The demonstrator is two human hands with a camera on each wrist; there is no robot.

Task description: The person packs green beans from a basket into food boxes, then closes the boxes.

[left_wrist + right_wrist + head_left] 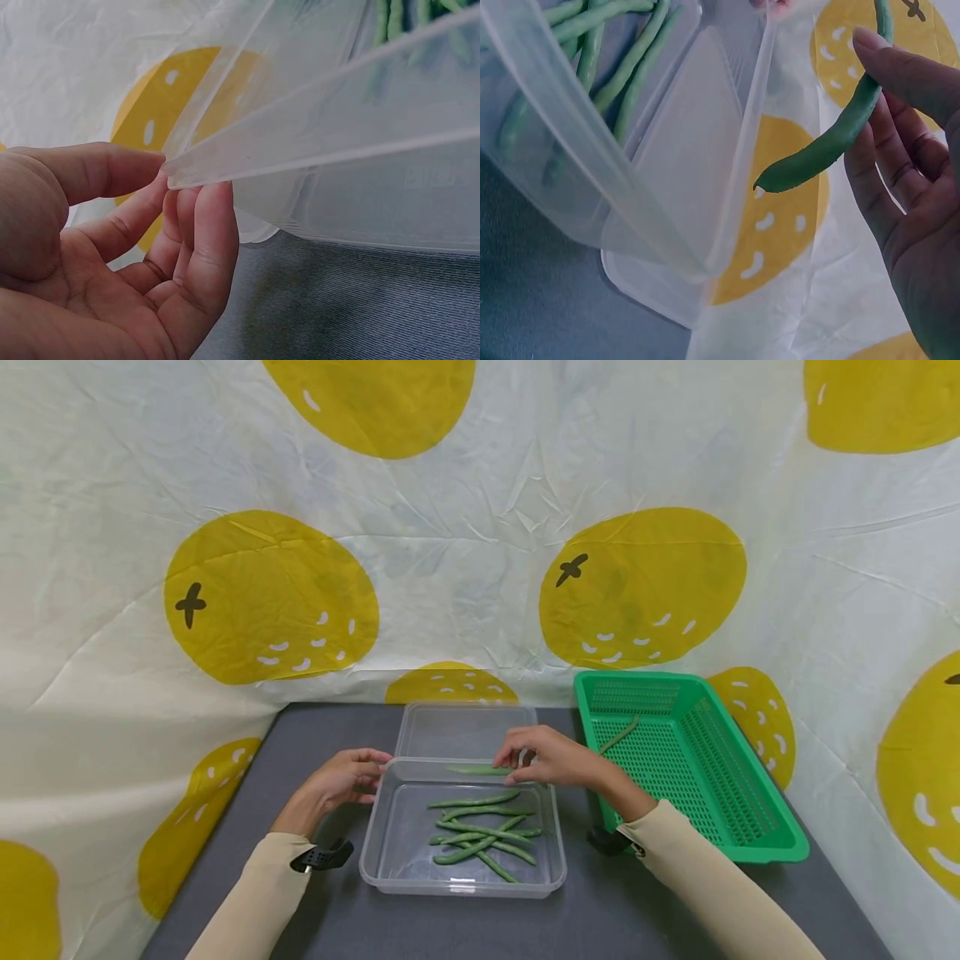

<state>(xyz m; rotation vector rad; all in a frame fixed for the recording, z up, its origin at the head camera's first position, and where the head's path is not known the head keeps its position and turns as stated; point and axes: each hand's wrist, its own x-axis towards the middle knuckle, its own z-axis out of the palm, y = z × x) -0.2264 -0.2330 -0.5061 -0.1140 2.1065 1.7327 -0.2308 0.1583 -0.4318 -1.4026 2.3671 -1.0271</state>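
Observation:
My left hand (348,779) pinches the back left corner of a clear plastic container (337,161) between thumb and fingertips. Several green beans (480,839) lie crossed on the container's floor. Above its back rim, my right hand (547,758) holds a single green bean (817,161) between thumb and fingers. In the right wrist view, that bean hangs past the fingertips with its pointed end down to the left, apart from the container.
A green slotted basket (645,689) stands at the right, with one bean (619,735) inside. Behind the container lies a clear lid (465,727) on the dark table (330,727). A fruit-print cloth (465,585) hangs behind the table.

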